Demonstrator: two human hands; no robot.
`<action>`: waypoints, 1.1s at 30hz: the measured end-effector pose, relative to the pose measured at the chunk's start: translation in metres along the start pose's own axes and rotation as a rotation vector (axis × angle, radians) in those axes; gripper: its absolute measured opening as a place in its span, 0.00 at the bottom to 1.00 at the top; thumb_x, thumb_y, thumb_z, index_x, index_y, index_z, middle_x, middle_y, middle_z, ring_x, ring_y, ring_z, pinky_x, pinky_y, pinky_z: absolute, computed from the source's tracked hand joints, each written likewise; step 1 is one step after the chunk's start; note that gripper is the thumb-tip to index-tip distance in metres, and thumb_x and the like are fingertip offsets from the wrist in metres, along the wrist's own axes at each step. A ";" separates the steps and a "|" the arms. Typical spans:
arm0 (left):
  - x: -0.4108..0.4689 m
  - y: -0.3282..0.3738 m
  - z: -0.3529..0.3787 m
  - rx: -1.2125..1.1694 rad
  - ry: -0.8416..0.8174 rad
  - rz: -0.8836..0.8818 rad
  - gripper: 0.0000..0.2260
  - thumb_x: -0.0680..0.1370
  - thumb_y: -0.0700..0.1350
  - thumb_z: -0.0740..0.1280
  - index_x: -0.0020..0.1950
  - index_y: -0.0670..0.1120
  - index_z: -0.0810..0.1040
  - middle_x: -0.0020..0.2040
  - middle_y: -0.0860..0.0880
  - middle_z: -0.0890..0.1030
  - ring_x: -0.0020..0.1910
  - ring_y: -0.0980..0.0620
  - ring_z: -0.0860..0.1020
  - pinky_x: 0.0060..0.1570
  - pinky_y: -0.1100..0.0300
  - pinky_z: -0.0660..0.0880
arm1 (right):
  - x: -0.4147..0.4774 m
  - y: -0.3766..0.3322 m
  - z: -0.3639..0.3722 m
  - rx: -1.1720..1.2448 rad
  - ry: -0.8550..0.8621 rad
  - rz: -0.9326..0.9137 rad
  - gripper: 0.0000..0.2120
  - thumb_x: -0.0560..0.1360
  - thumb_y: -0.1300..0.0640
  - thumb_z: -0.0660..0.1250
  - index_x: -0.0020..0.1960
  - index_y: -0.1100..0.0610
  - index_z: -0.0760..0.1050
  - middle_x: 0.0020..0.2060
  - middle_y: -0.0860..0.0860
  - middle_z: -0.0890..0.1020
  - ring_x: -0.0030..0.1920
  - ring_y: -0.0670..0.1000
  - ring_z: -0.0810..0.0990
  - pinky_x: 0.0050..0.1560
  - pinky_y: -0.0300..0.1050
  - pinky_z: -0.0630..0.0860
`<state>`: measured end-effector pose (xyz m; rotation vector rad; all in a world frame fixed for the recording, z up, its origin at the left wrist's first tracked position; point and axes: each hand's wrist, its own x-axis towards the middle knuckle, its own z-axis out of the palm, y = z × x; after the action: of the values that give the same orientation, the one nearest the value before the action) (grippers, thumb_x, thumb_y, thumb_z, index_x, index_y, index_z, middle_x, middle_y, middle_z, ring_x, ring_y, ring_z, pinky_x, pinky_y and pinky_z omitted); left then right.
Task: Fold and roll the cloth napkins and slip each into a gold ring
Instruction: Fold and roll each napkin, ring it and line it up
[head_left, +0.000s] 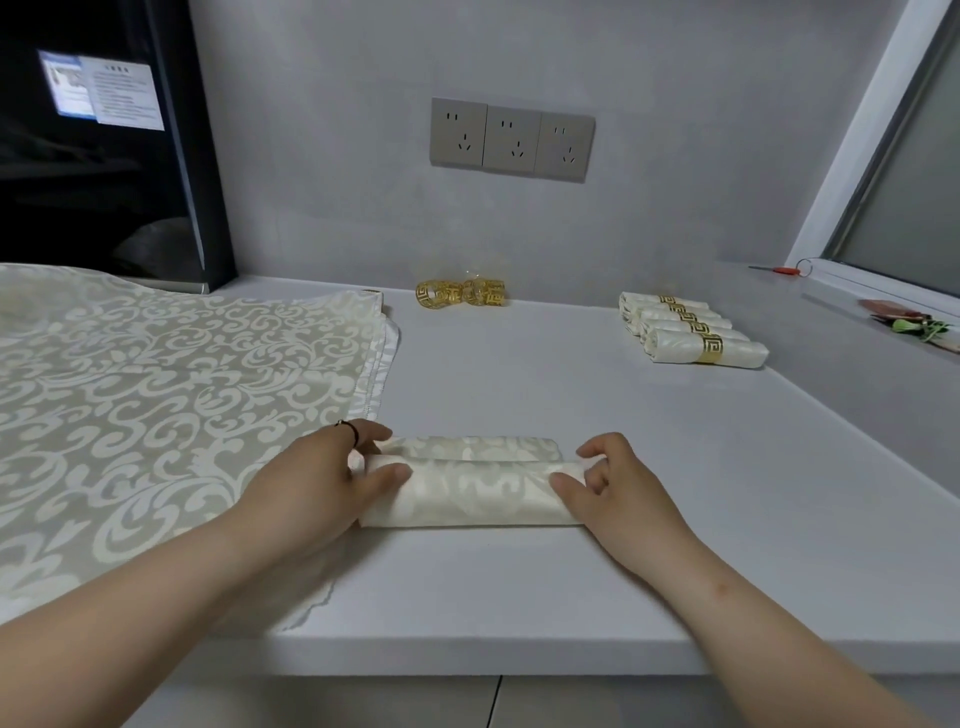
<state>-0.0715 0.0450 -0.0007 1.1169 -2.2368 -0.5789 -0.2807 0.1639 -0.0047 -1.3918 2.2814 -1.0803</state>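
- Your left hand (311, 488) grips the napkin (472, 488) at its left end, fingers (387, 474) curled over it.
- Your right hand (623, 493) pinches the right end.
- The napkin lies part-rolled on the table (519, 395), near you; its far strip looks unrolled, perhaps.
- Loose rings (460, 293) sit by the wall, and ringed rolls (691, 332) lie far right.

At front centre, rolled napkin (467, 488); flat stack (156, 389) left; rings (460, 294) behind (near wall (337, 156)); ringed rolls (691, 332) right.
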 end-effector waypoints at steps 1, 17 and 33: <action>0.001 0.000 0.001 0.099 0.041 0.021 0.18 0.75 0.53 0.65 0.65 0.53 0.70 0.51 0.59 0.71 0.42 0.57 0.72 0.42 0.62 0.65 | 0.002 0.000 0.001 -0.038 0.016 -0.012 0.13 0.75 0.51 0.64 0.54 0.52 0.61 0.32 0.45 0.69 0.35 0.44 0.70 0.35 0.36 0.65; 0.004 -0.003 0.005 0.292 -0.110 0.410 0.40 0.59 0.67 0.43 0.67 0.55 0.68 0.61 0.61 0.74 0.60 0.62 0.72 0.50 0.76 0.62 | 0.005 0.006 -0.010 -0.301 -0.153 -0.344 0.16 0.75 0.58 0.63 0.62 0.52 0.73 0.52 0.44 0.76 0.51 0.40 0.69 0.47 0.20 0.62; 0.001 0.001 -0.003 0.165 -0.004 0.238 0.37 0.60 0.68 0.48 0.60 0.52 0.76 0.54 0.56 0.78 0.56 0.55 0.74 0.53 0.65 0.65 | 0.008 -0.008 -0.007 0.173 -0.185 0.037 0.12 0.74 0.52 0.66 0.35 0.57 0.70 0.31 0.50 0.70 0.32 0.48 0.68 0.34 0.38 0.63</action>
<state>-0.0705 0.0439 0.0029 0.9069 -2.4107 -0.3033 -0.2830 0.1580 0.0069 -1.3179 2.0243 -1.0620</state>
